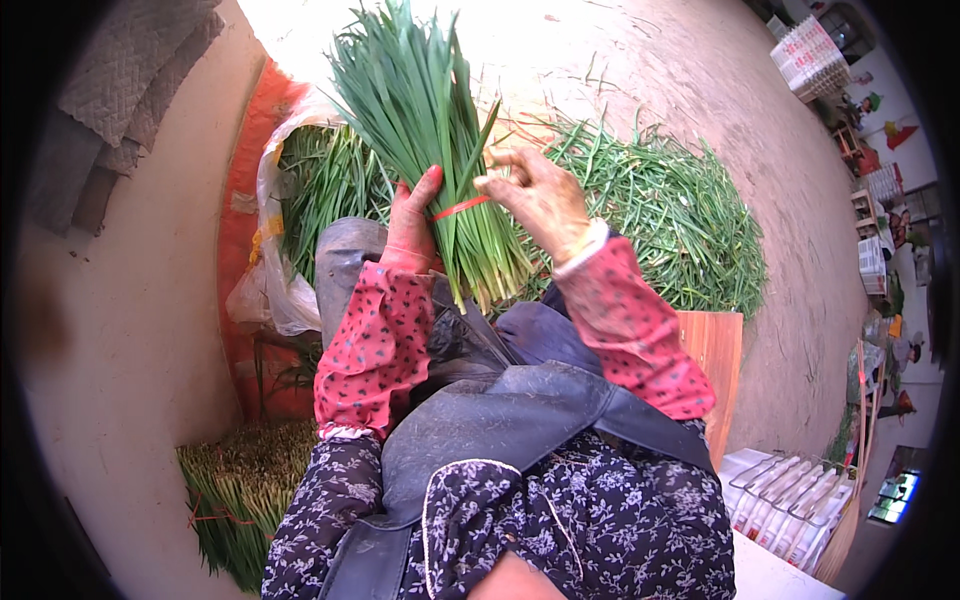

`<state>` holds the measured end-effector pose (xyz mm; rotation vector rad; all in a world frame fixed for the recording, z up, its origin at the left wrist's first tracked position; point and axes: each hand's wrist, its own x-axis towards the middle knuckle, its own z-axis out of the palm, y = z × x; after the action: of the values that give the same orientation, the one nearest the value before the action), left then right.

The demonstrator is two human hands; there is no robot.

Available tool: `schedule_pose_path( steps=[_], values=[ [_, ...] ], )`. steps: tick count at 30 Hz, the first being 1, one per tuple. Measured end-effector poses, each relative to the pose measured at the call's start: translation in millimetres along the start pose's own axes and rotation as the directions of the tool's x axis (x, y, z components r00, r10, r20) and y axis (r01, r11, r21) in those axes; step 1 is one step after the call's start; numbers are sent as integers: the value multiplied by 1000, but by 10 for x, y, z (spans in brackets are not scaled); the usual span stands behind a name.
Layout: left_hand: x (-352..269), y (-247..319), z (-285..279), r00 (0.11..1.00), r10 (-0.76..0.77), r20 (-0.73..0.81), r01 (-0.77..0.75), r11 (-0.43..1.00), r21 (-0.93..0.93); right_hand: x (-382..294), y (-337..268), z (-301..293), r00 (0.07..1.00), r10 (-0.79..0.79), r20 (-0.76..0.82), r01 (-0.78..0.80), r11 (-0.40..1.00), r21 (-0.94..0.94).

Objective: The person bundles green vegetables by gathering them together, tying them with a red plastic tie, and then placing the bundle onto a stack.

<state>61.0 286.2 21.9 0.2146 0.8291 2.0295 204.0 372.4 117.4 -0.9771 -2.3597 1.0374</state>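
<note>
A thick bunch of Chinese chives (431, 127) rises above my knees, leaves pointing away and pale stem ends toward my lap. A red band (460, 207) goes round its lower part. My left hand (415, 217) grips the bunch from the left, thumb lying over the stems just above the band. On the other side, my right hand (541, 196) is beside the band with bent fingers. Its thumb and forefinger tips are next to a single leaf that sticks out; whether they pinch it is unclear.
Loose chives fill a plastic-lined container (289, 300) at left. A heap of cut leaves (675, 217) covers the ground at right, near a wooden board (712, 360). Tied bundles (247, 480) stand lower left by the wall (127, 337). White packages (787, 502) lie lower right.
</note>
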Motion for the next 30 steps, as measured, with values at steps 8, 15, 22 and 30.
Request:
schedule_pose_path(
  steps=[8,15,22,30],
  values=[
    [-96,-132,-121,945,-31,326,-16,990,142,134,-114,257,969,-239,-68,242,969,42],
    [-172,-322,-34,945,-252,210,239,967,83,335,-118,137,995,-95,-17,86,789,608],
    [-173,-372,-142,956,-251,151,240,967,83,-226,284,-89,1000,-14,7,13,996,86],
    [-244,-418,-183,962,-235,135,207,959,195,-269,461,369,987,159,-13,-154,973,170]
  ],
)
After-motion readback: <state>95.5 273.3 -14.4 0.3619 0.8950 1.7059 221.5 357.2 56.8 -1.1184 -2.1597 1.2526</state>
